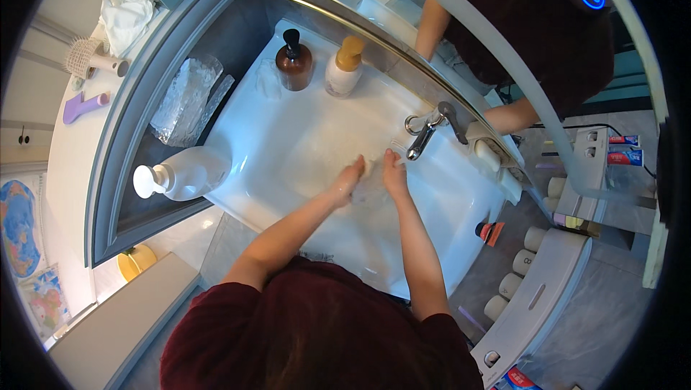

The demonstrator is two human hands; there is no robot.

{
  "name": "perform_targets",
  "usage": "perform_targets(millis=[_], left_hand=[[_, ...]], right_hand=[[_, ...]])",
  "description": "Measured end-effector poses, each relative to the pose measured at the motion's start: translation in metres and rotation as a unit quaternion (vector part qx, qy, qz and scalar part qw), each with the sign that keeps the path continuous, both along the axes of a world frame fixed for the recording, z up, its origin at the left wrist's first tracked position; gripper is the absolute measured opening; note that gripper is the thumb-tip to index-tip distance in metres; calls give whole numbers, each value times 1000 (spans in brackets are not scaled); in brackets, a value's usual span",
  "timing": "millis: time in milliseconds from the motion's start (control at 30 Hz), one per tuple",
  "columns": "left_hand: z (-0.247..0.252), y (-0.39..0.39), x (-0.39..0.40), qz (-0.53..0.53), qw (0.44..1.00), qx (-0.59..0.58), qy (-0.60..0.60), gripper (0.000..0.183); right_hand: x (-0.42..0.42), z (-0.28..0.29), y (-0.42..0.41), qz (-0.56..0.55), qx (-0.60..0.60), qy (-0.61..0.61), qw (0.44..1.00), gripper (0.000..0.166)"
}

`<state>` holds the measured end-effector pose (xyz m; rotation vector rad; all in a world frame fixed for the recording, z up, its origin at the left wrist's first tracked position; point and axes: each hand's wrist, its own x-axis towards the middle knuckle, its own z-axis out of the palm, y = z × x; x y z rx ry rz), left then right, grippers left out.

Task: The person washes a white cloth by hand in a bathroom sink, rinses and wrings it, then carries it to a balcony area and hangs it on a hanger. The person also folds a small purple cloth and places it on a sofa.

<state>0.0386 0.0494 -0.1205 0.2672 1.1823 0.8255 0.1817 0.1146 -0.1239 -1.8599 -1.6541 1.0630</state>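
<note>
Both my hands are over the basin of a white ceramic sink (259,136). My left hand (350,182) is tilted inward, with a small pale thing (368,167) at its fingertips, too blurred to name. My right hand (395,174) is held upright, a short gap to the right of the left one, just below the chrome faucet (426,133). Between and under the hands is a whitish, see-through blur that could be water or thin plastic. Whether either hand grips anything is unclear.
A brown pump bottle (295,68) and a white bottle with a yellow pump (344,68) stand on the back ledge. Left is a large white pump bottle (186,174). Bar soap (487,155) sits right of the faucet. A mirror cabinet (486,39) overhangs the back; a toothbrush holder (540,298) is right.
</note>
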Motion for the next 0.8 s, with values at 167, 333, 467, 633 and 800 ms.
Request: perform_targets(millis=[167,333,467,633,800], left_hand=[[-39,2,-39,73,997,14,16,64],[-43,8,-43,71,996,-11,46,64],[-24,10,-46,79,997,3,2,63],[-8,9,-48,75,996,-36,34,61],[-16,1,-40,105,991,8,-79,56]], right_hand=[[22,5,24,20,-147,-81,986,50],[27,12,20,31,-88,-3,996,41],[19,40,16,41,-126,69,989,31],[17,30,12,17,-86,104,991,26],[9,32,8,-44,-97,158,982,25]])
